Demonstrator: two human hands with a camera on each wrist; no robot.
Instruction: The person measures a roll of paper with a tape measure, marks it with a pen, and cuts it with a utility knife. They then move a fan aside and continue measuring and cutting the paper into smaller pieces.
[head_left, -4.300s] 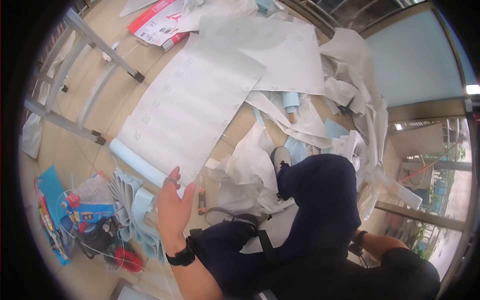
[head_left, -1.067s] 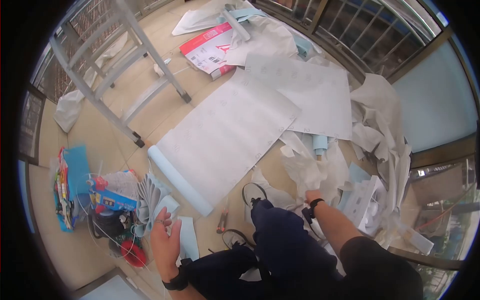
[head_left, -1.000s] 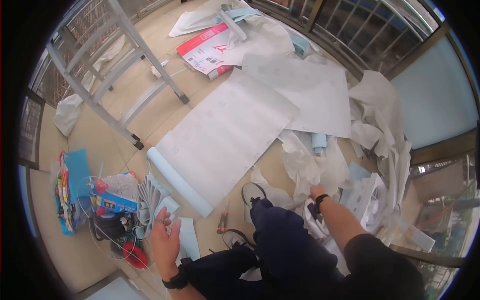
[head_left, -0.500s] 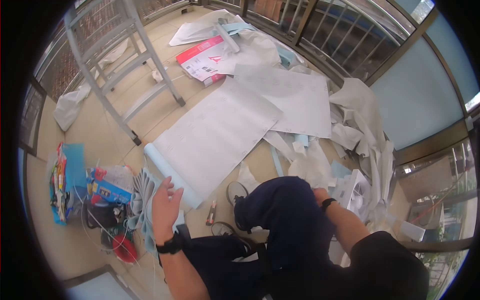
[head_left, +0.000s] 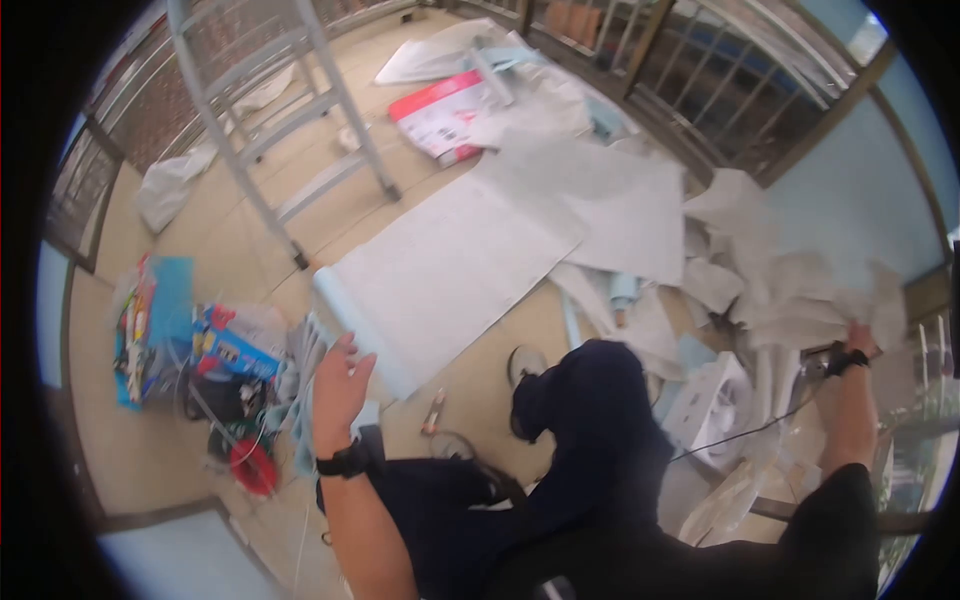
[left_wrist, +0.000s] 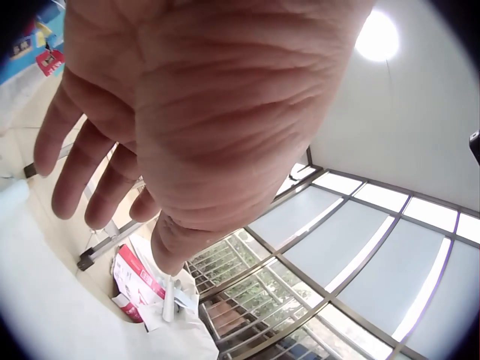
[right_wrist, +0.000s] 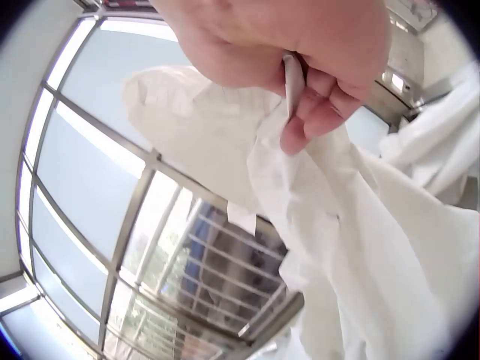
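Note:
In the head view the right hand [head_left: 860, 342] is stretched out to the far right, gripping crumpled white paper [head_left: 800, 300]. The right wrist view shows that hand [right_wrist: 300, 52] with fingers curled round a fold of the paper [right_wrist: 292, 187], which hangs down in creases. The left hand [head_left: 340, 392] is raised beside the pale blue roll [head_left: 365, 340] at the end of a large white sheet [head_left: 470, 260], holding nothing. Its fingers look relaxed and spread in the left wrist view, where the palm [left_wrist: 217, 112] fills the top.
A metal ladder [head_left: 240, 160] stands at the upper left. Bags and tools lie left of the hand, with a red ring [head_left: 254, 467]. A cutter [head_left: 434, 412] lies near the feet. A white fan-like object [head_left: 712, 405] is at the right; railings run behind.
The right hand has moved from beside the knee out to the far right and now holds up crumpled paper, which has shifted with it. The left hand has barely moved.

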